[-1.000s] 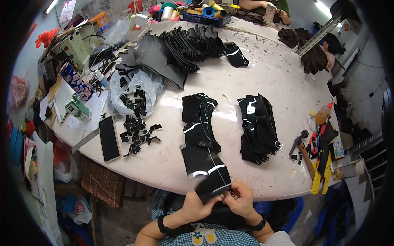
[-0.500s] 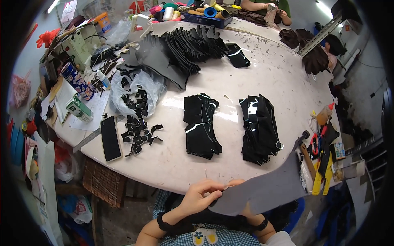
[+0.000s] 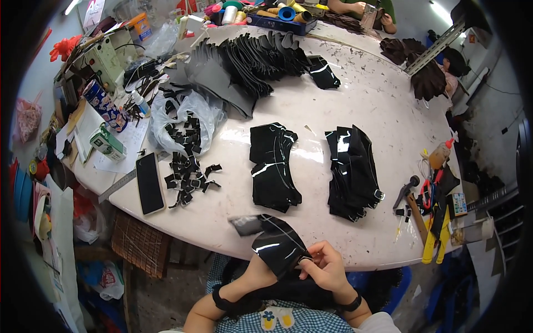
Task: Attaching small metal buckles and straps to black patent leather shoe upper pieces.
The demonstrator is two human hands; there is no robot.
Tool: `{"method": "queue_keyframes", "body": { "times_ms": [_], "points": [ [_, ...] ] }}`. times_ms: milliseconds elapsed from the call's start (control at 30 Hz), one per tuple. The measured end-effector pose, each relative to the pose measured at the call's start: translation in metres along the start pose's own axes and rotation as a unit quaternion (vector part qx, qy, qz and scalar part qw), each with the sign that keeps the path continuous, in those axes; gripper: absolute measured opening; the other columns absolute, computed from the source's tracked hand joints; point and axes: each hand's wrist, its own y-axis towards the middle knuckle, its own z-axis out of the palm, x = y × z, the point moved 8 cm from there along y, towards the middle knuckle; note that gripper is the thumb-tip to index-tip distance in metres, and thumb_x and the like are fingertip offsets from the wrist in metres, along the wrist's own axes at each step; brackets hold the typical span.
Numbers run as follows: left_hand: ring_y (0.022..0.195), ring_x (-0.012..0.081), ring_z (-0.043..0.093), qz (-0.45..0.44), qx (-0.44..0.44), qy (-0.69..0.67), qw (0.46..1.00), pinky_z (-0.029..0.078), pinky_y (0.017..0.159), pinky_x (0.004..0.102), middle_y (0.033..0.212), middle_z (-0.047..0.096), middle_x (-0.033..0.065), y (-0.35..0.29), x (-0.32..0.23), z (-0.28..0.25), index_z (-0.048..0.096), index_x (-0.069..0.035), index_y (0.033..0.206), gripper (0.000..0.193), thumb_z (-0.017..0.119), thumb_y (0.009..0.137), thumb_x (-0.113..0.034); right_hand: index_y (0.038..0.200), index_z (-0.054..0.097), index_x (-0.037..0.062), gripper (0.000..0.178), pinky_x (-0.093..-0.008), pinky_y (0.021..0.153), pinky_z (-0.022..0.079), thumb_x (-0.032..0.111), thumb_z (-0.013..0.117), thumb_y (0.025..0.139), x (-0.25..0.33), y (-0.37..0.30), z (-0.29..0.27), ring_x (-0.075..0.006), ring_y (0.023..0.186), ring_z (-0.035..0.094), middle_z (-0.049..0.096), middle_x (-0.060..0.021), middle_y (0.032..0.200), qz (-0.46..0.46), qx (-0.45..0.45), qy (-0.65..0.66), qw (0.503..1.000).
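Observation:
Over the near table edge I hold a glossy black leather piece (image 3: 273, 247), its black side up and its far left end smeared by motion. My left hand (image 3: 260, 275) grips it from below, with most fingers hidden behind it. The thumb and fingers of my right hand (image 3: 326, 267) pinch its right edge; anything small between them I cannot make out. Beyond lie two piles of similar black pieces, a left pile (image 3: 272, 166) and a right pile (image 3: 354, 172) with a small buckle showing. Small black straps with buckles (image 3: 189, 175) spill from a clear plastic bag (image 3: 208, 130).
A phone (image 3: 150, 184) lies beside a metal ruler (image 3: 117, 186). Yellow-handled tools (image 3: 436, 238), a hammer (image 3: 410, 191) and a red-tipped bottle (image 3: 440, 154) crowd the right edge. A long row of dark pieces (image 3: 244, 66) stands at the back, near thread spools (image 3: 285, 15). Another person works far right.
The leather piece has turned from its grey side to its glossy black side and swung leftward. My right hand has come out from beneath it to its right edge.

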Motion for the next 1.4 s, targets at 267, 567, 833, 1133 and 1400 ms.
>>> {"method": "queue_keyframes", "body": {
  "times_ms": [267,567,833,1133,1400],
  "points": [
    [0.089,0.0139,0.052,-0.131,0.137,-0.264,0.946,0.043,0.078,0.0276,0.096,0.057,0.0049,-0.005,0.005,0.004,0.052,0.001,0.102,0.029,0.056,0.073,0.002,0.085,0.048,-0.0023,0.018,-0.0195,0.050,0.046,-0.001,0.063,0.074,0.003,-0.001,-0.009,-0.0086,0.057,0.057,0.054,-0.0059,0.075,-0.026,-0.055,-0.063,0.996],
    [0.069,0.0102,0.055,-0.149,0.046,-0.154,0.976,0.044,0.063,0.0224,0.079,0.060,0.0052,0.001,0.023,-0.002,0.059,0.001,0.081,0.009,0.056,0.080,-0.007,0.079,0.051,-0.0011,0.009,-0.0179,0.047,0.042,-0.002,0.059,0.076,0.010,0.004,-0.007,-0.0065,0.054,0.052,0.053,-0.0039,0.070,-0.067,-0.043,-0.122,0.989],
    [0.064,0.0111,0.059,-0.207,0.073,-0.228,0.949,0.046,0.061,0.0231,0.076,0.059,0.0056,-0.003,0.024,0.007,0.056,0.002,0.084,0.008,0.055,0.080,-0.004,0.079,0.052,0.0000,0.005,-0.0172,0.045,0.039,0.002,0.057,0.078,0.008,0.005,-0.013,-0.0049,0.050,0.051,0.054,-0.0011,0.063,0.015,0.005,-0.119,0.993],
    [0.063,0.0116,0.060,-0.202,0.067,-0.206,0.955,0.047,0.058,0.0217,0.080,0.058,0.0065,-0.003,0.025,0.006,0.055,0.003,0.087,0.010,0.056,0.078,-0.002,0.084,0.055,0.0004,0.009,-0.0204,0.053,0.043,0.006,0.059,0.078,0.011,0.009,-0.022,-0.0081,0.062,0.054,0.056,-0.0044,0.074,-0.071,-0.033,-0.138,0.987],
    [0.071,0.0148,0.058,-0.026,0.061,-0.022,0.998,0.046,0.065,0.0258,0.080,0.059,0.0083,0.006,0.006,0.006,0.058,0.001,0.089,0.022,0.066,0.070,-0.007,0.082,0.059,0.0010,0.016,-0.0266,0.058,0.044,-0.002,0.063,0.067,0.040,0.011,0.000,-0.0210,0.071,0.056,0.058,-0.0101,0.076,-0.211,0.043,-0.331,0.919]
  ]
}}
